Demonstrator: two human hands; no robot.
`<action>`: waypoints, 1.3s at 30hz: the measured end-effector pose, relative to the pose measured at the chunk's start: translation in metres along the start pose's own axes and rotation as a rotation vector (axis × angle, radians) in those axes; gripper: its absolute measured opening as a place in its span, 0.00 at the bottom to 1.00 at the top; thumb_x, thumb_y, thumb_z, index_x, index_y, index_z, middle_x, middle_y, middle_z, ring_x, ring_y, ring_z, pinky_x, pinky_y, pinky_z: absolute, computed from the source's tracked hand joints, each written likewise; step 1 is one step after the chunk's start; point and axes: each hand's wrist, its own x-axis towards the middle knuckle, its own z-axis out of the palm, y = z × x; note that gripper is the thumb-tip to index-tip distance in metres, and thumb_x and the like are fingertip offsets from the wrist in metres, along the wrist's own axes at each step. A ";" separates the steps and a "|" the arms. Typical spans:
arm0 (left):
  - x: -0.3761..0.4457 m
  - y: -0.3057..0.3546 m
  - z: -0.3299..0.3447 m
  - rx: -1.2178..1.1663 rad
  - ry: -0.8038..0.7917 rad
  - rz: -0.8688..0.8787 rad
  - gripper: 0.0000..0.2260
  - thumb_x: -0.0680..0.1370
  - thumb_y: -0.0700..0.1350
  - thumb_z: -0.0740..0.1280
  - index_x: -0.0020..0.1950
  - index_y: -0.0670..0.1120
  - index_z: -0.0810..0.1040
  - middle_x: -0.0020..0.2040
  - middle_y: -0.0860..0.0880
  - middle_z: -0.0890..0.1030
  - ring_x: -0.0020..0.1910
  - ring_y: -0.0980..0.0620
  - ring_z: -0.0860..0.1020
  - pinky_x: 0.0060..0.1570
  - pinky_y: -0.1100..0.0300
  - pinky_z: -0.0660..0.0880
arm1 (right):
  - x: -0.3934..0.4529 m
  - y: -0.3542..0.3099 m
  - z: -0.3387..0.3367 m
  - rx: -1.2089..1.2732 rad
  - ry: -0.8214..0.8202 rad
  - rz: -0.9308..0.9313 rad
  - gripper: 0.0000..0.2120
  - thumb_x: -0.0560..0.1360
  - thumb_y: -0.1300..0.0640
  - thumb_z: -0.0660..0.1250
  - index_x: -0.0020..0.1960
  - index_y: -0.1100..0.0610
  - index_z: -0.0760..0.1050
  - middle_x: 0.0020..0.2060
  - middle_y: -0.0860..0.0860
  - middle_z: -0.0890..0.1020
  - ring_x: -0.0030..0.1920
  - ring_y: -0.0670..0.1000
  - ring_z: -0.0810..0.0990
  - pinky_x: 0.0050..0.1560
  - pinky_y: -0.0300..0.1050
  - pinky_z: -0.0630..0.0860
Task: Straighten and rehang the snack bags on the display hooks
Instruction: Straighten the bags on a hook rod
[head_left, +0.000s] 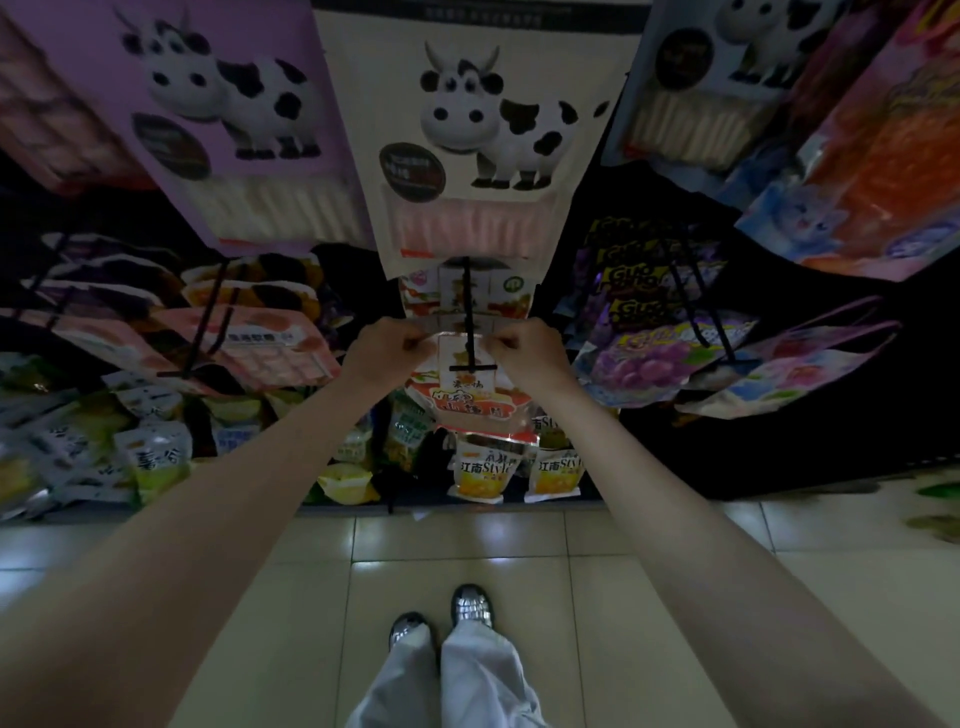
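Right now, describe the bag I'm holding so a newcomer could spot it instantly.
Find the big cream cow bag at top centre. Straight below it runs a black hook with a crossbar end. The red-and-white bag at its front is the one pinched by both hands.

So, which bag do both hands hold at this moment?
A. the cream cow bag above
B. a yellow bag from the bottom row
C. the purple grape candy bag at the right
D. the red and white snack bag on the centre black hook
D: the left hand and the right hand each pinch a top corner of the red and white snack bag, which hangs at the black hook.
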 end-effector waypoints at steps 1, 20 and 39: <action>0.001 0.000 0.001 -0.002 0.017 -0.006 0.11 0.78 0.44 0.63 0.55 0.42 0.81 0.42 0.42 0.82 0.48 0.43 0.80 0.40 0.57 0.71 | 0.000 -0.002 0.001 -0.008 0.013 0.009 0.12 0.78 0.56 0.63 0.41 0.58 0.81 0.26 0.45 0.72 0.29 0.42 0.70 0.31 0.36 0.66; -0.108 -0.063 -0.072 -0.089 0.349 -0.062 0.13 0.78 0.34 0.60 0.62 0.41 0.74 0.59 0.41 0.76 0.51 0.40 0.78 0.43 0.54 0.76 | -0.061 -0.077 0.015 -0.141 0.213 -0.380 0.13 0.77 0.63 0.59 0.61 0.58 0.74 0.52 0.55 0.80 0.52 0.54 0.77 0.50 0.51 0.75; -0.149 -0.262 -0.171 0.041 0.114 0.072 0.19 0.76 0.34 0.62 0.67 0.40 0.69 0.63 0.40 0.71 0.56 0.38 0.74 0.51 0.50 0.73 | 0.027 -0.146 0.192 -0.349 0.094 -0.095 0.32 0.76 0.65 0.63 0.75 0.51 0.54 0.72 0.56 0.55 0.69 0.63 0.61 0.59 0.53 0.72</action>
